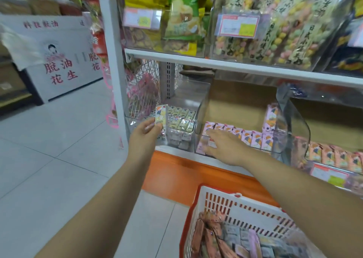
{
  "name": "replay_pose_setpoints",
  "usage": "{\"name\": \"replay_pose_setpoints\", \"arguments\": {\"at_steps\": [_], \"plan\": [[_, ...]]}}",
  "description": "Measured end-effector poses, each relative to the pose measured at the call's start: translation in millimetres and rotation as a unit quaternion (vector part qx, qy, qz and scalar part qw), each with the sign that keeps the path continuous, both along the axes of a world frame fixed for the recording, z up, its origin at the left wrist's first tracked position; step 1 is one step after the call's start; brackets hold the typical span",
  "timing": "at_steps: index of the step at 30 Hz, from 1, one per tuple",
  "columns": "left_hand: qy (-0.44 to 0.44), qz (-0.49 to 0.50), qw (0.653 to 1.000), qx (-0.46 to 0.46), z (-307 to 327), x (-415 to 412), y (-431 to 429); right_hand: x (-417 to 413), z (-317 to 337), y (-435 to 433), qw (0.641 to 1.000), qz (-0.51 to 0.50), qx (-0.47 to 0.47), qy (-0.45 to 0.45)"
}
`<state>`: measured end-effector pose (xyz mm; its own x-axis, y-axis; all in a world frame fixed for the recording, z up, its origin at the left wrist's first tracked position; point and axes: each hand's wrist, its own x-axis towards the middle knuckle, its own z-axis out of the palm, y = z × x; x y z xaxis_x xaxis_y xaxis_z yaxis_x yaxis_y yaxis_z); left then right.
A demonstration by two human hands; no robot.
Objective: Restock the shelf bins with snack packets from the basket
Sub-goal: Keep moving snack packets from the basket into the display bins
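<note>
Two hands are out over the lower shelf. The left hand point(146, 134) pinches a small green-and-white packet point(161, 114) between thumb and fingers, upright, at the front lip of the left clear bin point(198, 92), which holds rows of matching packets. The right hand point(222, 145) lies flat, fingers straight and slightly spread, on the front row of pink packets point(249, 137) in the middle clear bin point(294, 120). At the right edge, orange packets point(334, 155) stand in rows behind a pink and yellow price tag point(329, 176), its print too blurred to read.

Readable writing sits at left of frame: a white carton point(59, 69) with red characters 脱油花生. Up top, a clear bin holds a green chip bag point(182, 16), its lettering smeared. Beside it, bags of pastel puffs point(284, 31) carry vertical black characters starting 日式小. Both bins wear pink price labels point(238, 25), figures unclear.

At the lower right of the frame sits the white basket point(216, 198) with a red rim, brown, pink and pale snack packets point(216, 236) piled inside, below the right forearm. An orange plinth point(176, 171) runs under the shelf.
</note>
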<state>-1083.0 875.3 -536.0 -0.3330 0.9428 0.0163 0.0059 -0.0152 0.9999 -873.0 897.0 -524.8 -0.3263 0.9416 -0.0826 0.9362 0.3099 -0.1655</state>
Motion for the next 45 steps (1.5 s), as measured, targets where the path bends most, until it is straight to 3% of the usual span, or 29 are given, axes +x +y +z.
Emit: {"name": "replay_pose_setpoints", "arguments": {"at_steps": [2, 5, 12, 18, 22, 28, 31, 33, 36, 39, 41, 45], "plan": [[0.122, 0.019, 0.992, 0.010, 3.3, -7.3, 21.1, 4.3, -18.7, 7.7, 0.999, -0.001, -0.014, -0.042], [0.228, 0.027, 0.973, 0.014, 4.1, -15.0, 53.9, 8.8, -30.9, 13.9, 0.998, 0.004, 0.009, -0.057], [0.337, -0.006, 0.940, -0.062, -0.8, -8.6, 131.3, 11.8, -35.2, 15.9, 0.998, 0.020, 0.033, -0.053], [0.515, -0.063, 0.836, -0.179, -12.9, -4.9, 173.9, 14.2, -41.9, 18.6, 0.997, 0.036, 0.061, -0.043], [0.571, -0.085, 0.786, -0.220, -15.6, 1.7, 177.2, 16.2, -43.7, 19.5, 0.996, 0.044, 0.070, -0.031], [0.598, -0.107, 0.761, -0.227, -24.9, -5.5, 178.3, 17.9, -46.3, 17.5, 0.994, 0.050, 0.085, -0.038], [0.592, -0.077, 0.777, -0.198, -22.0, -1.7, 165.6, 16.8, -44.9, 18.2, 0.995, 0.045, 0.075, -0.038], [0.553, -0.029, 0.821, -0.139, -19.4, 6.4, 145.5, 16.9, -43.2, 17.3, 0.995, 0.044, 0.082, -0.026], [0.391, 0.019, 0.918, 0.067, -28.4, 27.5, 95.8, 21.3, -49.7, 9.8, 0.987, 0.072, 0.135, 0.042], [0.293, 0.026, 0.936, 0.194, -56.5, 47.6, 36.2, 32.6, -69.9, -9.8, 0.949, 0.121, 0.264, 0.124], [0.298, 0.013, 0.934, 0.195, -91.0, 59.0, 6.0, 46.6, -91.2, -25.7, 0.935, 0.120, 0.293, 0.162], [0.335, -0.063, 0.936, 0.093, -167.0, 80.6, -36.4, 93.8, -138.5, -62.3, 0.960, 0.036, 0.239, 0.142]]}}
